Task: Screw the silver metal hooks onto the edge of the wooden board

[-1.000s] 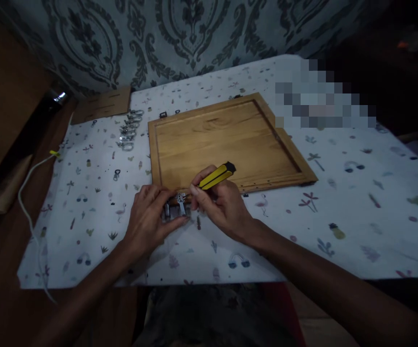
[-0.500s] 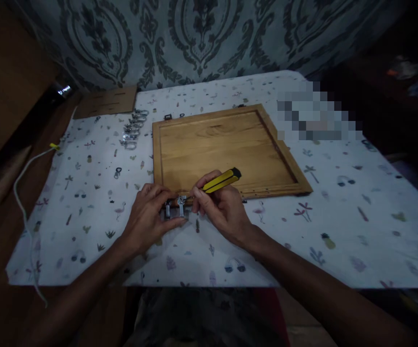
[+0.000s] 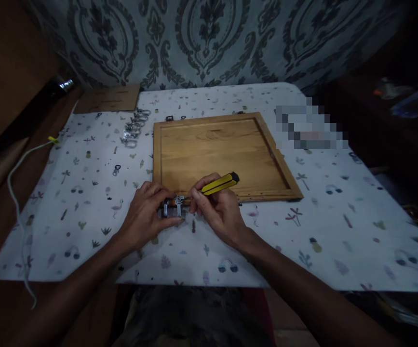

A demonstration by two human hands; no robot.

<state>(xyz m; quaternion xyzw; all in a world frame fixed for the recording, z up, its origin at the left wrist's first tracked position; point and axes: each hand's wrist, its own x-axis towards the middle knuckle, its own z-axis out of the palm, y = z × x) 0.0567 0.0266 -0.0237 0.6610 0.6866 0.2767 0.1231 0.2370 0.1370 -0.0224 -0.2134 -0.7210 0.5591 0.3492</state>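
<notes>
My left hand (image 3: 145, 215) is closed around a small shiny metal fitting (image 3: 179, 208) at the near left edge of a framed wooden panel (image 3: 212, 152). Its fingers rest over the panel's edge and its thumb lies below the fitting. In my right hand (image 3: 219, 206) is a screwdriver with a yellow and black handle (image 3: 219, 184). The handle slants up to the right, and the thin shaft points left at the fitting. Where exactly the tip touches is too small to tell. The panel lies flat on the patterned tablecloth (image 3: 194, 260).
Several metal fittings (image 3: 133, 127) lie in a row left of the panel. Behind them is a piece of cardboard (image 3: 107, 98). A white cord (image 3: 19, 207) hangs over the table's left side. At the right lies a pixelated item (image 3: 310, 127). A patterned curtain (image 3: 209, 41) hangs behind.
The view has shifted slightly, so the table and panel sit a little differently in the picture. Both hands keep their grip on the fitting and the screwdriver.
</notes>
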